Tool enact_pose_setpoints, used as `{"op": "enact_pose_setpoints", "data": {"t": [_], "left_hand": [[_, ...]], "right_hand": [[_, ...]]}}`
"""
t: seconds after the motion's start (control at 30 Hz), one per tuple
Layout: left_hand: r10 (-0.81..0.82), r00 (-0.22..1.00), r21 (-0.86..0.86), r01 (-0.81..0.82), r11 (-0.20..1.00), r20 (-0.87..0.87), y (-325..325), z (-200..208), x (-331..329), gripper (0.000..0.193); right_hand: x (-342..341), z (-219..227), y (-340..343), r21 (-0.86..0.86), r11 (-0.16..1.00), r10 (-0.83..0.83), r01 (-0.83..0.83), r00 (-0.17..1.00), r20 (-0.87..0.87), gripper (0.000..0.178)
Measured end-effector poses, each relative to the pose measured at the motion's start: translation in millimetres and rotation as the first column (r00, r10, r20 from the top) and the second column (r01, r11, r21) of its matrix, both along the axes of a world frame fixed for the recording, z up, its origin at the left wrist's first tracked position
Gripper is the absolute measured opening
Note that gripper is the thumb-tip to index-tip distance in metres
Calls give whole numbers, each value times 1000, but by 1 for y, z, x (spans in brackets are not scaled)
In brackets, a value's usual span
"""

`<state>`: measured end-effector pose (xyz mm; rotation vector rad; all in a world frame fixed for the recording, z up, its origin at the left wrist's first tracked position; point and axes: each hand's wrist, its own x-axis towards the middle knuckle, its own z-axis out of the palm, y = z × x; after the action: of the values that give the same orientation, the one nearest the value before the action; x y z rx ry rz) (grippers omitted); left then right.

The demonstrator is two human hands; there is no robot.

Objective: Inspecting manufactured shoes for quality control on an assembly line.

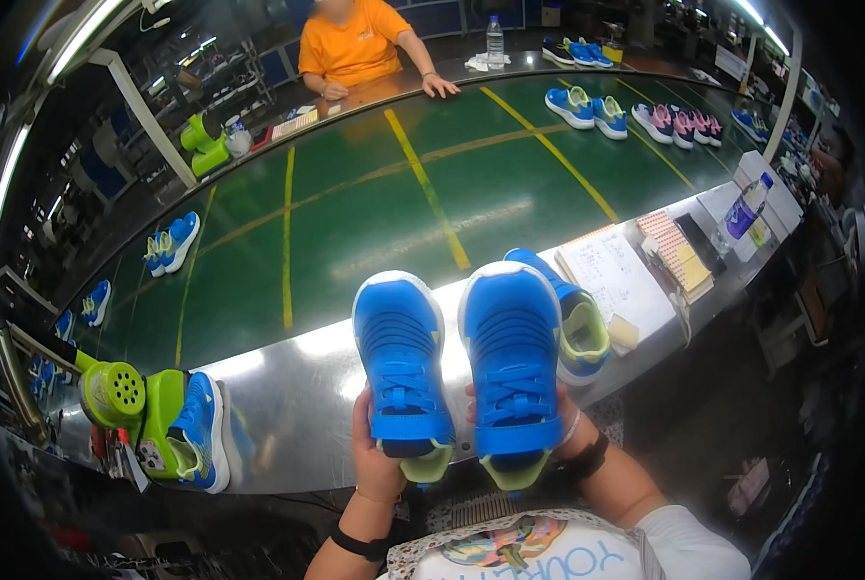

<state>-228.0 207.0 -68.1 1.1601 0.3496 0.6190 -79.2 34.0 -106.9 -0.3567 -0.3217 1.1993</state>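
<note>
My left hand point(378, 460) is closed round the heel end of a blue sneaker point(400, 338), its toe pointing away from me. Beside it, my right hand point(570, 425) grips a matching blue sneaker point(511, 338), which hides most of the fingers. Both shoes have white soles, blue straps and pale green linings, and are held side by side with their tops facing me. Just right of them, another blue sneaker point(587, 333) rests on the metal ledge point(302, 416). At the left, one more blue sneaker point(199, 435) lies on its side against a bright green machine point(160, 425).
Beyond the ledge runs a green belt point(346, 251) with yellow lines, carrying blue sneakers point(587, 111) and pink-and-navy ones point(677, 126). An open notebook point(614, 275) and a bottle point(745, 208) sit on the right. A person in orange point(353, 43) works across the belt.
</note>
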Motion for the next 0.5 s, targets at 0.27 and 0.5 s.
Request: {"op": "enact_pose_setpoints", "data": {"t": [0.27,0.5], "left_hand": [[-106,986,374,50,926,130,4,-34,-6,76],[0,1000,237,6,972,-28,2,-19,-2,71]], "right_hand": [[4,-11,-3,-42,999,-33,33,999,-6,110],[0,5,5,-6,993,-114,116,986,124,92]]}}
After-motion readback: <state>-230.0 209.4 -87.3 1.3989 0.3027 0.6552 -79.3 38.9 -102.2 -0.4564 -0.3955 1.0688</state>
